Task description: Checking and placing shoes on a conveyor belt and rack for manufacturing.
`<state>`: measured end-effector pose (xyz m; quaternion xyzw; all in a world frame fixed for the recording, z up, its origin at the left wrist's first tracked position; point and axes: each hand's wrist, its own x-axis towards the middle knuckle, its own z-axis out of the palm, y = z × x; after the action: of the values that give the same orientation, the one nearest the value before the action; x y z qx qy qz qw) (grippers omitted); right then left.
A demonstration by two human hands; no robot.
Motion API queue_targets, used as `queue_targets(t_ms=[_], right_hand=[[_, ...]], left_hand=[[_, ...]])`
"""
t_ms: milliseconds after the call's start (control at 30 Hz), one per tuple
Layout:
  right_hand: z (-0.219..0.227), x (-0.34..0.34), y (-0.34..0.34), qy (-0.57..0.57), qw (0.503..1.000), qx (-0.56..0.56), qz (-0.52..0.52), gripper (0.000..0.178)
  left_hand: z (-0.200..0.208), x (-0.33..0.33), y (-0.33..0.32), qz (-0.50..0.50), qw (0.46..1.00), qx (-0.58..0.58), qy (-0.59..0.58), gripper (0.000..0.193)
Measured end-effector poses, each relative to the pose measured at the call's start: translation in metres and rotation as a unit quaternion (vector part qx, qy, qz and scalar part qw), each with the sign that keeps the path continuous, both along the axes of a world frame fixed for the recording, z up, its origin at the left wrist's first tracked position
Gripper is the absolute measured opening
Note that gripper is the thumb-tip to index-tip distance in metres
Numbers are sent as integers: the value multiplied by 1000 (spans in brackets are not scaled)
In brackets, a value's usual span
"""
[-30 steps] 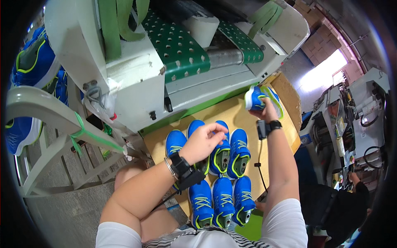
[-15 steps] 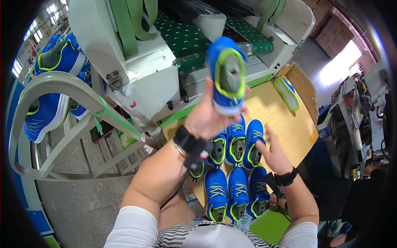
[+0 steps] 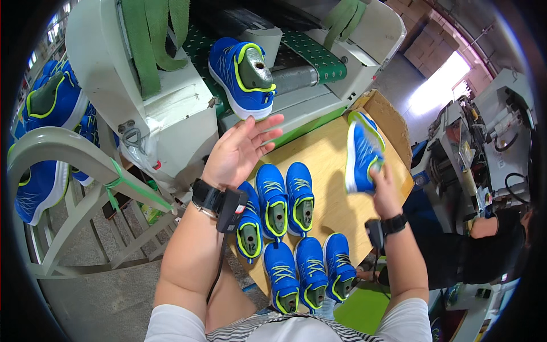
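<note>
A white-housed conveyor machine [image 3: 176, 134] fills the upper middle of the frame, cut off by the top edge; its green perforated belt [image 3: 322, 62] is partly covered by a sneaker. At the right, a co-worker in black [image 3: 484, 256] and cluttered equipment [image 3: 484, 148] dissolve into the dark fisheye rim, details hard to make out. A curved grey metal rack [image 3: 51, 137] stands at the left, blue sneakers [image 3: 43, 185] behind its tubing partly hidden. Stacked cartons [image 3: 424, 48] show at the upper right, beside a glaring bright patch on the floor.

A light wood tabletop [image 3: 327, 171] occupies the centre, bordered by brown cardboard [image 3: 393, 122] at its right. Six laced blue sneakers [image 3: 299, 196] sit there in two rows of three; the upper row's leftmost is partly covered by the left wrist's black device [image 3: 219, 205].

The left hand [image 3: 242, 151], palm up and fingers spread, reaches toward the blue sneaker [image 3: 228, 71] at the belt's near edge; whether its fingertips touch the heel is unclear. The right hand [image 3: 384, 185] grips another blue sneaker [image 3: 362, 151] by one end above the tabletop's right side, motion-blurred, finger placement indistinct. A dark green shoe last [image 3: 254, 71] fills the belt-side sneaker's opening.
</note>
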<state>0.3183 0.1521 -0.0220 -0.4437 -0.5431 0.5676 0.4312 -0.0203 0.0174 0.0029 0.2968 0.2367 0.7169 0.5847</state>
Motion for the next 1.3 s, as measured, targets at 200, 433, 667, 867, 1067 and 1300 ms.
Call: queue_targets(t_ms=[200,433,667,867,1067,1300], right_hand=[[123,-130,120,-215,865,453,6,65],[75,-214,173,-239,823,514,-33,80],[-39,-56,14,-360,841,268,304,42],[-8,19,-110,-361,828,117,412,42],[8,42,-116,-264,802,-5,536,53],[23,42,-96,-308,838,-155,423,64]], left_hand=[[-10,7,-8,-48,998,-31,35,51],[-32,14,-7,-50,992,-80,79,50],[-23,21,-6,-58,989,-90,105,45],[-30,45,-12,-109,986,-126,-8,40],[-40,86,-15,-175,971,-165,-11,32],[-55,77,-14,-158,968,-193,-13,29]])
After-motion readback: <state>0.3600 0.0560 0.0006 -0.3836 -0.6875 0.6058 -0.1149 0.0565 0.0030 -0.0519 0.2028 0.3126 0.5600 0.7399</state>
